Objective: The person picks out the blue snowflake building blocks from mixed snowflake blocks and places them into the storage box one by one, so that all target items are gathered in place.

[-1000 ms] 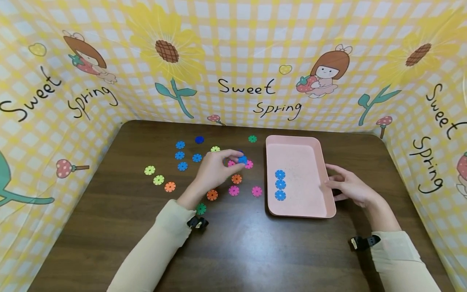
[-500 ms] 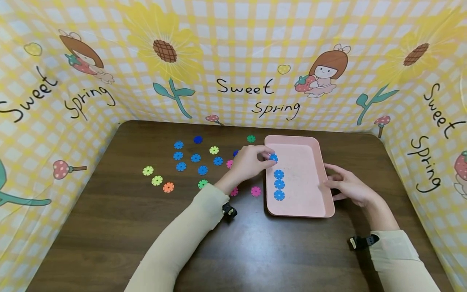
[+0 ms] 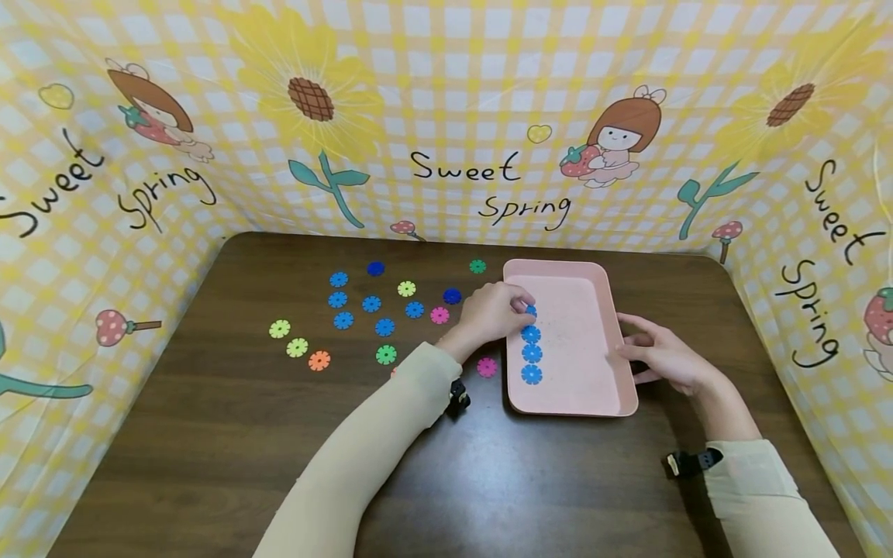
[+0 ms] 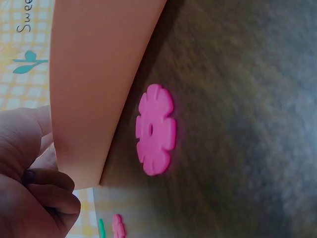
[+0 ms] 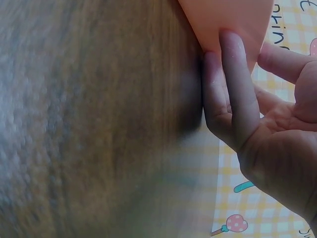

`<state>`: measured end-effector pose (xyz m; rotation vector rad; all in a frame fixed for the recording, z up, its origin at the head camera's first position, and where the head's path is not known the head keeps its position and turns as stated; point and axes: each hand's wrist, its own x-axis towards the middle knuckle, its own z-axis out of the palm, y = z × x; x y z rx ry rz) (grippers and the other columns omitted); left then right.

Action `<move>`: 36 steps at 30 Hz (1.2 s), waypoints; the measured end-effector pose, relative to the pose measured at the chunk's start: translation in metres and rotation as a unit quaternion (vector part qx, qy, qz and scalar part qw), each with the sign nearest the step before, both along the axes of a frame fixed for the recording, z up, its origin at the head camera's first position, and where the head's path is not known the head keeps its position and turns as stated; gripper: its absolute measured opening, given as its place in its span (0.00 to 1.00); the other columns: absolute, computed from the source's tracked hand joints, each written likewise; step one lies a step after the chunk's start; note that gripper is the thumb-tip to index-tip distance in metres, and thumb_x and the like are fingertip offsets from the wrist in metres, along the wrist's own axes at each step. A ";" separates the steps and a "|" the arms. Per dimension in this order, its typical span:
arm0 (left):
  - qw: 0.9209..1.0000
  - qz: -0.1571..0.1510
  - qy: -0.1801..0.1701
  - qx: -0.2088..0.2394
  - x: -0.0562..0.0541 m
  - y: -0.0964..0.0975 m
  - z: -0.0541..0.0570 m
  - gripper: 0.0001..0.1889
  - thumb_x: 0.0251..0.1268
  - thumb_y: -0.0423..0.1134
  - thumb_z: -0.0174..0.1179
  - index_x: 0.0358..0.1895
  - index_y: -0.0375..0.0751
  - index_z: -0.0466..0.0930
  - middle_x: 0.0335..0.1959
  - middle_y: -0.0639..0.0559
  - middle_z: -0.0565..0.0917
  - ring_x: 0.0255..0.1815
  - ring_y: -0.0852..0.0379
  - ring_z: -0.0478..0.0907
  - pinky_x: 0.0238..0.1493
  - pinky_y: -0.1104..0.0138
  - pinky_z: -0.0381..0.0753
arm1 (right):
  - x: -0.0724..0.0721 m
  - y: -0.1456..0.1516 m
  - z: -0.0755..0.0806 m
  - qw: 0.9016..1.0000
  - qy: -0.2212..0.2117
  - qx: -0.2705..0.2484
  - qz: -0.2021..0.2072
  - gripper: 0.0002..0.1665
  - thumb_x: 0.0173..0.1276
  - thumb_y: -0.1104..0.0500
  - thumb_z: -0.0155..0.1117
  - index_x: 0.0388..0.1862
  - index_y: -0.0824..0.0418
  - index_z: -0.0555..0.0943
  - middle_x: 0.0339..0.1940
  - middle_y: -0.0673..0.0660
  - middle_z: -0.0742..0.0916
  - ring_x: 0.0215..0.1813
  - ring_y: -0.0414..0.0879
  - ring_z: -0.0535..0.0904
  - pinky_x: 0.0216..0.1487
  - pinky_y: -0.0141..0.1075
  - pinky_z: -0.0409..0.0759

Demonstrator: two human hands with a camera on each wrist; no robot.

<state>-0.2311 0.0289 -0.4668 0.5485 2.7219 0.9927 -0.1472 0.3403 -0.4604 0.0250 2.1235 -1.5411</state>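
Note:
In the head view my left hand (image 3: 491, 311) reaches over the left wall of the pink tray (image 3: 568, 403). Its thumb and index finger pinch a blue snowflake disc (image 3: 531, 311), partly covered by the fingertips. Below that disc, several blue snowflake discs (image 3: 532, 353) lie in a column on the tray floor. At the opposite side, my right hand (image 3: 673, 358) holds the tray's right wall, thumb at the rim. The right wrist view has two fingers (image 5: 237, 74) of it against the outer wall. In the left wrist view, the tray wall hides the left fingertips.
Loose snowflake discs lie left of the tray: light blue (image 3: 385, 327), dark blue (image 3: 452, 296), yellow-green (image 3: 280, 328), orange (image 3: 318, 360) and green (image 3: 386, 355). A pink disc (image 4: 154, 130) sits close by the tray's outer wall. Patterned cloth (image 3: 446, 116) surrounds the brown table (image 3: 446, 496).
My left hand has carried the blue disc rightward from the loose discs over the tray's left wall, then down toward the column's upper end. The right hand stays at the tray's right wall.

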 end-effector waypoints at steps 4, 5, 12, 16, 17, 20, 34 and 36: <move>1.000 0.002 0.011 -0.020 0.000 0.003 -0.002 0.13 0.65 0.50 0.73 0.51 0.56 0.90 0.35 0.67 0.85 0.39 0.66 0.80 0.38 0.62 0.76 | 0.000 -0.001 0.000 1.000 -0.001 -0.003 -0.002 0.47 0.80 0.59 0.61 0.87 0.59 0.46 0.67 0.80 0.73 0.51 0.53 0.86 0.45 0.53 0.87; 1.000 0.002 0.016 -0.026 0.001 0.004 -0.002 0.13 0.66 0.50 0.73 0.52 0.56 0.90 0.35 0.67 0.86 0.39 0.65 0.81 0.38 0.62 0.77 | 0.000 -0.001 0.000 1.000 -0.002 -0.004 -0.002 0.47 0.80 0.59 0.61 0.87 0.59 0.46 0.67 0.80 0.73 0.51 0.53 0.86 0.45 0.53 0.87; 0.997 -0.004 0.049 -0.066 0.001 0.006 -0.006 0.16 0.67 0.53 0.71 0.55 0.56 0.90 0.43 0.61 0.88 0.43 0.59 0.83 0.42 0.59 0.79 | -0.001 -0.003 -0.001 1.000 -0.002 -0.006 -0.003 0.47 0.79 0.60 0.61 0.87 0.60 0.46 0.67 0.80 0.73 0.50 0.52 0.86 0.45 0.53 0.87; 0.995 -0.014 0.075 -0.069 0.002 0.003 -0.006 0.17 0.68 0.54 0.70 0.56 0.56 0.90 0.49 0.59 0.89 0.46 0.57 0.85 0.41 0.59 0.82 | -0.001 -0.002 -0.001 1.000 -0.002 -0.006 -0.003 0.47 0.79 0.60 0.61 0.87 0.60 0.46 0.67 0.79 0.74 0.50 0.52 0.86 0.45 0.53 0.87; 0.994 -0.015 0.080 -0.067 0.002 0.002 -0.005 0.17 0.68 0.54 0.70 0.56 0.56 0.90 0.50 0.59 0.89 0.47 0.57 0.85 0.40 0.59 0.82 | -0.001 -0.002 -0.001 1.000 -0.002 -0.006 -0.003 0.47 0.79 0.60 0.61 0.87 0.60 0.46 0.67 0.79 0.74 0.50 0.52 0.86 0.45 0.53 0.87; 0.994 -0.013 0.093 -0.057 0.007 -0.003 -0.001 0.17 0.68 0.54 0.70 0.56 0.56 0.90 0.52 0.60 0.88 0.46 0.57 0.86 0.36 0.61 0.82 | -0.001 -0.001 -0.001 1.000 0.000 -0.005 -0.002 0.47 0.79 0.59 0.61 0.87 0.60 0.47 0.66 0.79 0.74 0.50 0.52 0.87 0.45 0.53 0.87; 0.990 0.004 0.132 -0.041 0.027 -0.066 0.018 0.19 0.68 0.54 0.70 0.57 0.52 0.89 0.49 0.58 0.88 0.41 0.57 0.86 0.25 0.66 0.78 | 0.000 -0.002 -0.002 1.000 0.004 -0.012 -0.007 0.47 0.79 0.60 0.61 0.86 0.61 0.47 0.65 0.78 0.75 0.49 0.50 0.87 0.44 0.52 0.87; 0.990 0.013 0.132 -0.039 0.029 -0.077 0.019 0.19 0.67 0.53 0.71 0.56 0.51 0.89 0.49 0.58 0.88 0.40 0.57 0.86 0.24 0.66 0.78 | 0.000 -0.002 -0.003 1.000 0.004 -0.011 -0.010 0.47 0.79 0.60 0.61 0.86 0.61 0.47 0.65 0.78 0.75 0.49 0.51 0.87 0.44 0.53 0.87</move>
